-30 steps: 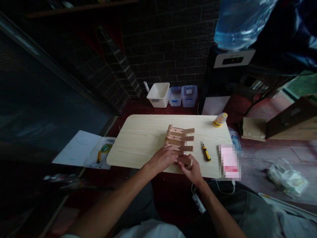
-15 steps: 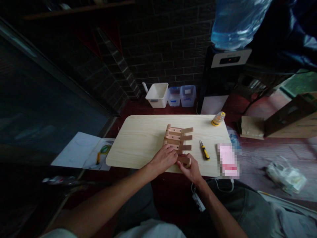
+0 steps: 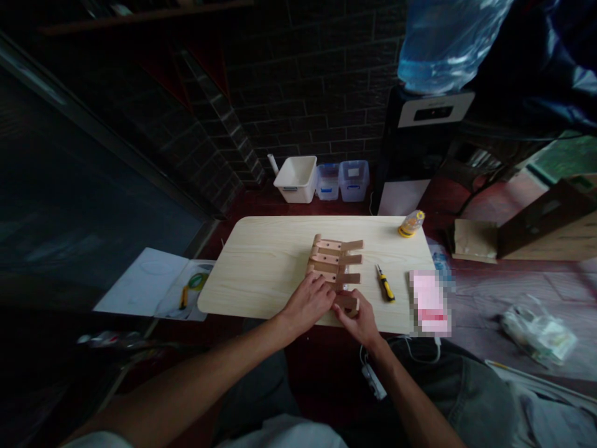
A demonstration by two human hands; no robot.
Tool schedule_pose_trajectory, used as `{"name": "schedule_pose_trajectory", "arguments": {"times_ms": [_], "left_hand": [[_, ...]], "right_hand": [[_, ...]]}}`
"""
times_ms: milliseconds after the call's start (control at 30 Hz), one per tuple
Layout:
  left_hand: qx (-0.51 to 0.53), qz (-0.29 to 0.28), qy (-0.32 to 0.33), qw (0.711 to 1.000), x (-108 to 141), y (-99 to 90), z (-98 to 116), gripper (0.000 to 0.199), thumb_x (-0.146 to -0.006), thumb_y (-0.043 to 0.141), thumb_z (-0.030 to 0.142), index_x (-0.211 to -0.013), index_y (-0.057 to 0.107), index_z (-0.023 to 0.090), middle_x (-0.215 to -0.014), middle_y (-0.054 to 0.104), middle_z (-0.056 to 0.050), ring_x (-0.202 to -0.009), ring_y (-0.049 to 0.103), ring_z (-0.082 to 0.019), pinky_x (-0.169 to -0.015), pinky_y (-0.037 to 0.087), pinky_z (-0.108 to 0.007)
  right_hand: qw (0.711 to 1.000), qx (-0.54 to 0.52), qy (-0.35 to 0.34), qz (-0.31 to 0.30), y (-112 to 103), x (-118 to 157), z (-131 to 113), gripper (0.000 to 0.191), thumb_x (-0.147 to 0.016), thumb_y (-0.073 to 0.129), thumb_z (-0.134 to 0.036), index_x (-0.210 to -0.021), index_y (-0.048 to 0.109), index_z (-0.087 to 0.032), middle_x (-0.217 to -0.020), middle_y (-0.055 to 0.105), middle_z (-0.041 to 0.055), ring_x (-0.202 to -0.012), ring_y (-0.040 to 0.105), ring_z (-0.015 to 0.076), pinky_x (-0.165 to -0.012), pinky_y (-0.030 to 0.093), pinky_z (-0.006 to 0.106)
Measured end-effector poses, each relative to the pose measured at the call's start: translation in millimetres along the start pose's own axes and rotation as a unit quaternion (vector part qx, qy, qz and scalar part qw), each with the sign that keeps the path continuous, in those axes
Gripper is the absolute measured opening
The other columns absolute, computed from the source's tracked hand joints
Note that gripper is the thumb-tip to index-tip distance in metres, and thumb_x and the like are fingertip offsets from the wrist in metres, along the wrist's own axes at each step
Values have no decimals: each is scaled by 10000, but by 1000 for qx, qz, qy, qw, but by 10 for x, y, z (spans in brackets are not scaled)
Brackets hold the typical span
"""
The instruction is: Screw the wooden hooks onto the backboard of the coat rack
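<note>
A wooden assembly [image 3: 329, 258] with several slats sticking out to the right lies near the middle of the light wood table. My left hand [image 3: 311, 300] rests on its near left part, fingers bent and pressed on the wood. At the near right corner my right hand [image 3: 359, 317] grips the nearest slat between thumb and fingers. Some of the near end is hidden under my hands. To the right of the assembly lies a yellow and black screwdriver [image 3: 385, 284], its tip pointing away from me.
On the table [image 3: 247, 261] stand a clear container with a yellow base [image 3: 410, 224] at the far right and a pink, pixelated item [image 3: 429, 302] at the right edge. Behind are a white bin [image 3: 297, 180], clear bins [image 3: 353, 182] and a water dispenser [image 3: 426, 118].
</note>
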State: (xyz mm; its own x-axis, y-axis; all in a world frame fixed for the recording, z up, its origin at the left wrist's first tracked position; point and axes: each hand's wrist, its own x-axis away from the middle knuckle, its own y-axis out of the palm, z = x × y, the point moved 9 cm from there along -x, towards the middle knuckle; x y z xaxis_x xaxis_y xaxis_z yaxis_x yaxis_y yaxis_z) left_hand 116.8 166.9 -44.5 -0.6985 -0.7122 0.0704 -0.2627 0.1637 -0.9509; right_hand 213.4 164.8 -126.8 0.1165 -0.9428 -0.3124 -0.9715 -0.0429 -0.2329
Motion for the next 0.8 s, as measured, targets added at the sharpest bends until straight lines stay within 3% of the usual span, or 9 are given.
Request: {"name": "schedule_pose_trajectory", "arguments": {"times_ms": [467, 800], "left_hand": [[2, -31, -14, 999, -54, 20, 136, 110, -923, 553, 131, -938, 661, 121, -936, 699, -93, -1043, 591, -248, -1003, 385, -415], [22, -12, -7, 1000, -4, 22, 140, 135, -933, 517, 120, -961, 648, 133, -962, 689, -99, -1051, 576, -258, -1004, 393, -432]], "right_hand": [[1000, 7, 1, -1, 3, 5, 8, 200, -857, 690, -331, -1024, 667, -224, -903, 668, 38, -795, 641, 199, -731, 537, 318], [1000, 14, 6, -3, 10, 0, 23, 216, -861, 678, -339, -1046, 668, -227, -917, 670, 52, -819, 641, 213, -754, 548, 338]]}}
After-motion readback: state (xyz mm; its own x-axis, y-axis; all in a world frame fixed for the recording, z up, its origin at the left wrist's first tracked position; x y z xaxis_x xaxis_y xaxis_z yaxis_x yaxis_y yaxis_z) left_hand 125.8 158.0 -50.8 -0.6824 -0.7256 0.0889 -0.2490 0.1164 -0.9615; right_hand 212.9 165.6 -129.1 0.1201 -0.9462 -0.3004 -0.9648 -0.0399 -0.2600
